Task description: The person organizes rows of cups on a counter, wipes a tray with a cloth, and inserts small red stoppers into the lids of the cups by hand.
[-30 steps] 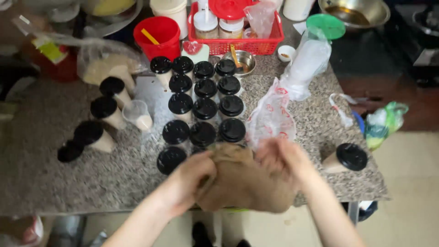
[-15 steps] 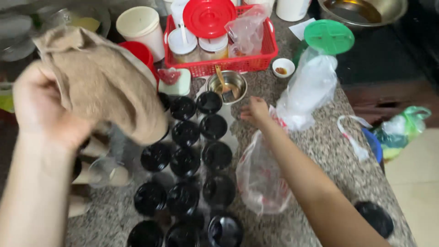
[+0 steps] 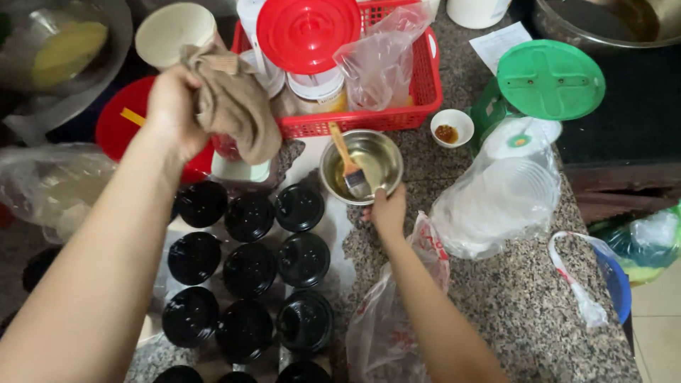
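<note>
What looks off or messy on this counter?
Mostly clutter. A pastry brush is left leaning in the steel bowl that the right hand grips, and loose plastic bags lie crumpled beside the black-lidded cups. No spill visible.

Left hand (image 3: 172, 106) raised, clenched — right hand (image 3: 385, 211) forward

A speckled granite counter (image 3: 511, 312) stands over pale floor tiles (image 3: 656, 319).
</note>
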